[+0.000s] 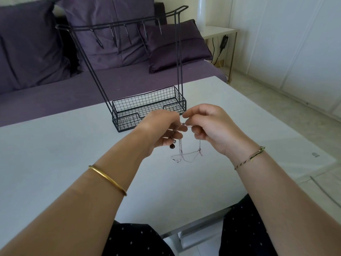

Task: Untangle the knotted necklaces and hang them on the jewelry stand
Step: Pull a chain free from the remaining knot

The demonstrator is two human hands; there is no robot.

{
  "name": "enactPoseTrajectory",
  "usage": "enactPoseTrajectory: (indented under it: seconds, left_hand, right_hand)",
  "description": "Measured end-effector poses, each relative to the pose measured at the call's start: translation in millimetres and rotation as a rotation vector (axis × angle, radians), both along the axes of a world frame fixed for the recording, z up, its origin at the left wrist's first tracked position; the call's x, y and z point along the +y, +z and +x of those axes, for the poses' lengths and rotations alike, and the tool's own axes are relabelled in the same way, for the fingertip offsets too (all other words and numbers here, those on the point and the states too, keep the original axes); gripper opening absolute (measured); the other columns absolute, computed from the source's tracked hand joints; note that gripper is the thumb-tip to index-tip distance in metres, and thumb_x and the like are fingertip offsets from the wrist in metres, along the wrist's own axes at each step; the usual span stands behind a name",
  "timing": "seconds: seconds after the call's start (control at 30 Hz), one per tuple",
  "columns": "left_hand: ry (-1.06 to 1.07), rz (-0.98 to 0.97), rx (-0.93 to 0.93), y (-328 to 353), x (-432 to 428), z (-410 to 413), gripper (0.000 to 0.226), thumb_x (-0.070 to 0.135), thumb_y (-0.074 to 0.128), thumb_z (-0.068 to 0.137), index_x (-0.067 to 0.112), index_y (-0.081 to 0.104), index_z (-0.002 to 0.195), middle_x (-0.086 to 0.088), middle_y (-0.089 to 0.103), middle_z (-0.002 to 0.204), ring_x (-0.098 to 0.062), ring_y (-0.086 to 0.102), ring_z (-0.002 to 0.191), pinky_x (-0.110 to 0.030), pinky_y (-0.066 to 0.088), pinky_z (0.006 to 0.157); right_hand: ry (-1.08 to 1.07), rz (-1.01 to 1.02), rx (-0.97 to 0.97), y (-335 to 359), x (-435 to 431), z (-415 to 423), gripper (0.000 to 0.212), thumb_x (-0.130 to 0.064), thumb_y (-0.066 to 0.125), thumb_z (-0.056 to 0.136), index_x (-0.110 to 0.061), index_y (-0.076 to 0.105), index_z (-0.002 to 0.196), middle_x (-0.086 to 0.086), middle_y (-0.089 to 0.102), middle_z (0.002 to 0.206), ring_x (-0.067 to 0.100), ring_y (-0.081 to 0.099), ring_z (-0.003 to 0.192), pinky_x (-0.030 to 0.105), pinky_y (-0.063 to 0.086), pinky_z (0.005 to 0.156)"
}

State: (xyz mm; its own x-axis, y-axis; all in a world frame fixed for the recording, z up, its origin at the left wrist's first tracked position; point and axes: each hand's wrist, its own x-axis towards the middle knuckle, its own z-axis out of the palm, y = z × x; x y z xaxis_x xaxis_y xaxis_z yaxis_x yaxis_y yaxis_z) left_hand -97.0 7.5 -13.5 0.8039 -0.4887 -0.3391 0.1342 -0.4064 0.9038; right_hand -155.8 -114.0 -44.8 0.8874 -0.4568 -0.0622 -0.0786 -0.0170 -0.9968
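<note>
head view: the left hand [164,126] and right hand [210,126] meet fingertip to fingertip above the bench [55,154], each grip pinched tight on the necklaces [184,157]. the knot sits between them, equally near both. loose chain hangs straight down from it. the jewelry stand [147,106] stands just behind, hooks bare.

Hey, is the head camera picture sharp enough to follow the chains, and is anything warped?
Head view: wide-angle distortion splays the jewelry stand; light is soft, no glare on the table; necklaces between left hand and right hand are thin and slightly blurred.
</note>
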Motion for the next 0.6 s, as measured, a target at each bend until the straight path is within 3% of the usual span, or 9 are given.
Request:
enactPoseTrajectory:
  seconds: [0.13, 0.2, 0.33, 0.43, 0.53, 0.6]
  left_hand:
    - [-0.024, 0.011, -0.037, 0.2, 0.7, -0.9, 0.012, 0.007, 0.045, 0.087, 0.015, 0.051, 0.080, -0.007, 0.075, 0.090, -0.013, 0.054, 0.052, -0.024, 0.040, 0.054]
    - [-0.027, 0.018, -0.078, -0.2, 0.8, -0.9, 0.014, 0.009, 0.046, 0.088, 0.017, 0.048, 0.077, -0.005, 0.076, 0.087, -0.012, 0.050, 0.047, -0.024, 0.039, 0.052]
    - [-0.019, 0.041, -0.177, -1.1, -0.5, -1.2, 0.017, 0.008, 0.047, 0.088, 0.019, 0.048, 0.075, 0.008, 0.068, 0.058, -0.007, 0.046, 0.038, -0.021, 0.037, 0.048]
    - [-0.031, 0.056, -0.237, -2.4, -2.2, -1.7, 0.017, 0.008, 0.048, 0.089, 0.018, 0.050, 0.076, 0.012, 0.063, 0.049, -0.005, 0.047, 0.037, -0.020, 0.035, 0.044]
    - [-0.031, 0.066, -0.255, -3.4, -2.8, -2.5, 0.015, 0.008, 0.050, 0.090, 0.018, 0.052, 0.079, 0.010, 0.060, 0.049, -0.005, 0.049, 0.038, -0.019, 0.036, 0.043]
    - [-0.020, 0.064, -0.252, -3.6, -2.6, -2.4, 0.015, 0.007, 0.051, 0.090, 0.017, 0.053, 0.079, 0.005, 0.061, 0.061, -0.006, 0.051, 0.038, -0.020, 0.037, 0.043]
  right_hand:
    - [0.011, 0.012, 0.002, 0.4, 0.0, -0.6, 0.026, 0.008, 0.044, 0.086, -0.006, 0.065, 0.088, 0.007, 0.063, 0.074, 0.009, 0.045, 0.045, 0.019, 0.040, 0.044]
    - [0.031, -0.013, 0.000, -0.1, -0.4, -1.4, 0.026, 0.009, 0.045, 0.086, -0.006, 0.066, 0.087, 0.006, 0.060, 0.071, 0.008, 0.045, 0.044, 0.019, 0.040, 0.043]
    - [0.095, -0.077, 0.023, -1.7, -1.6, -2.9, 0.026, 0.009, 0.049, 0.087, -0.011, 0.067, 0.083, 0.010, 0.057, 0.066, 0.011, 0.048, 0.045, 0.019, 0.041, 0.044]
    - [0.124, -0.079, 0.051, -1.7, -2.1, -3.2, 0.021, 0.008, 0.052, 0.087, -0.006, 0.067, 0.090, 0.012, 0.061, 0.068, 0.011, 0.052, 0.045, 0.020, 0.044, 0.044]
    - [0.149, -0.077, 0.047, -1.5, -2.4, -4.1, 0.015, 0.007, 0.059, 0.085, 0.002, 0.067, 0.098, 0.011, 0.065, 0.074, 0.008, 0.055, 0.043, 0.019, 0.045, 0.043]
    - [0.151, -0.104, 0.043, -1.4, -2.3, -4.3, 0.012, 0.004, 0.064, 0.084, 0.004, 0.067, 0.096, 0.012, 0.064, 0.076, 0.008, 0.055, 0.043, 0.020, 0.046, 0.043]
